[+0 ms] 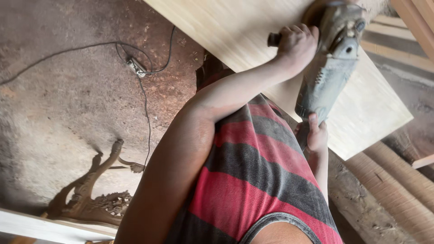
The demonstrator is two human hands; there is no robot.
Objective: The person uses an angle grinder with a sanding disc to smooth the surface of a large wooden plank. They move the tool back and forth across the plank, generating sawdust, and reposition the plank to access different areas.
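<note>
Shirt: a red and grey striped sleeveless top point(257, 171) fills the near middle of the view, the person bending over the work.
Right hand: the right hand point(316, 135) sits near, at the rear end of the angle grinder point(327, 68); its fingers are curled round the tail of the grey body, thumb laid along it.
Left arm: the left arm runs from the near shoulder up and to the right, bent slightly at the elbow and reaching far across the chest.
Left hand: the left hand point(296, 45) is clenched in a full fist round the black side handle point(273, 39), knuckles up, fingers pressed together.
Tool: the grinder lies lengthwise, head far, tail near, and its disc end rests on the pale wooden board point(235, 27); the disc itself is hidden under the guard.
Board: it slants from far left to mid right, its near right corner jutting past the person's side.
Doing it well: judged from this pose, the sanding looks best served by both grips staying firm, the head kept flat to the face, and light even pressure to avoid gouging.
Cord: a thin black cable point(147, 113) and a small plug strip point(135, 67) lie on the dusty floor point(58, 113) to the left.
Carving: an ornate carved wooden piece point(95, 194) stands near left.
Lumber: rough planks point(393, 180) lie at right.
</note>
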